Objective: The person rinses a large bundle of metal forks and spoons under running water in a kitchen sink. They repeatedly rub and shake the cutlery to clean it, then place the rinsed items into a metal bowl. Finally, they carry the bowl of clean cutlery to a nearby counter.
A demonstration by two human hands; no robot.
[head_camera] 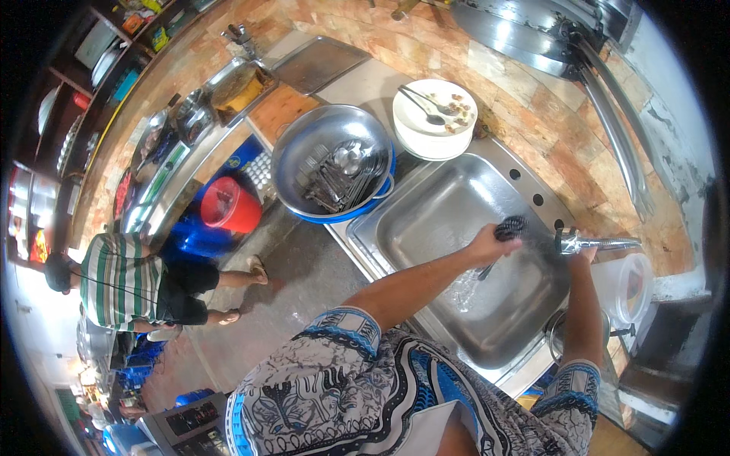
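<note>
My left hand [491, 246] is closed around a bundle of cutlery [511, 228], held over the steel sink basin [485, 336]. The bundle's dark, clustered ends point up and right, and a handle sticks out below the fist. To the right, my right hand [586, 246] grips a chrome spray head [567, 241] on a flexible metal hose [619, 243]. The spray head faces the bundle, and water runs on the basin floor below. Beyond the basin's left rim, a large metal bowl [291, 154] holds many spoons and forks.
Stacked white plates [432, 145], topped with two utensils and food scraps, stand behind the sink. A clear plastic container [633, 296] stands right. Large pans [507, 34] hang on the wall. Leftward are a red bucket [242, 208] and a person in a striped shirt [117, 279].
</note>
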